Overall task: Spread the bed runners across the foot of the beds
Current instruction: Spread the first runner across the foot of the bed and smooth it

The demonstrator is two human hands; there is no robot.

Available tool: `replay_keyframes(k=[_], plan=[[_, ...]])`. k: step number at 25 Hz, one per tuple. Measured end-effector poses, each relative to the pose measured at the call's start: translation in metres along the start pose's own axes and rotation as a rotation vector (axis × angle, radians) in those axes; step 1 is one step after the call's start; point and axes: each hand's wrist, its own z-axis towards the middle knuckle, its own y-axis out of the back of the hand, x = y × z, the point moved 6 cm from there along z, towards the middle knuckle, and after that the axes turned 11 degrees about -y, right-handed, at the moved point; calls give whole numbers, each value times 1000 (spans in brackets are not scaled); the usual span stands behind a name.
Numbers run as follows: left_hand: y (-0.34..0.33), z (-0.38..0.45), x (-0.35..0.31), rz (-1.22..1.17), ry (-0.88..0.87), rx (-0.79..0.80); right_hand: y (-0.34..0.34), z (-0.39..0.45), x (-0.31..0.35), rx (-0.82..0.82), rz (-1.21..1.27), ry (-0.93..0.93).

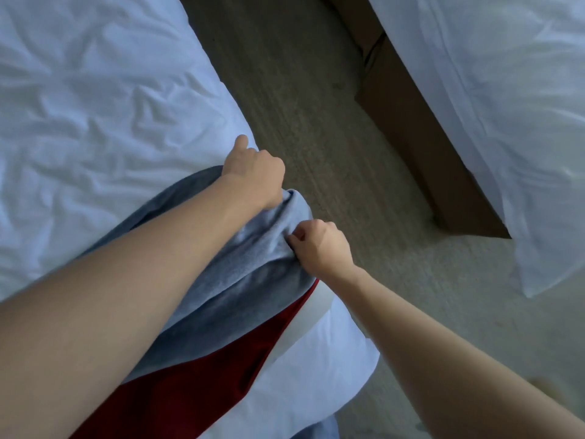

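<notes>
While a grey runner (228, 280) lies bunched at the edge of the near bed (95, 99), it is gripped by both hands at its far end. The left hand (253, 172) is curled into a fist over the fold nearest the white duvet, with the thumb stretched out past the fabric and touching the bedding beyond it. The right hand (319, 245) is clamped on the same gathered end just beside the left one, its fingers pinching the cloth at the side that faces the aisle. The two hands are held close together but are not touching. Behind both wrists, toward the person, the runner is draped in thick folds under the left forearm, and a dark red band (202, 381) is seen below the grey cloth, running along the corner of the bed. To the right of the right hand, beige carpet (316, 106) is laid between the beds. Well beyond it, a second bed (512, 99) with white bedding is seen on a brown base (408, 122).
</notes>
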Motion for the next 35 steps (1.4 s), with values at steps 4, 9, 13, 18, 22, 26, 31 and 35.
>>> replay_keyframes(k=[4,9,13,18,22,26,31,35], plan=[[8,4,8,-10,4,-33,-5,-4,-5,12,236,-54],[12,-2,8,-64,13,11,-3,-6,-22,-89,26,-22],[11,-7,8,-94,29,-65,-10,-6,-57,20,-148,-173],[8,-10,17,-76,71,-116,-34,-18,-87,283,-99,-437],[10,-12,12,-93,46,-96,-35,-29,-99,267,-224,-422],[21,-18,34,-168,145,-262,-35,-60,-150,338,-309,-525],[6,-24,38,-276,146,-203,-42,-53,-143,276,-259,-517],[14,-33,73,-362,268,-377,-39,-73,-168,327,-325,-545]])
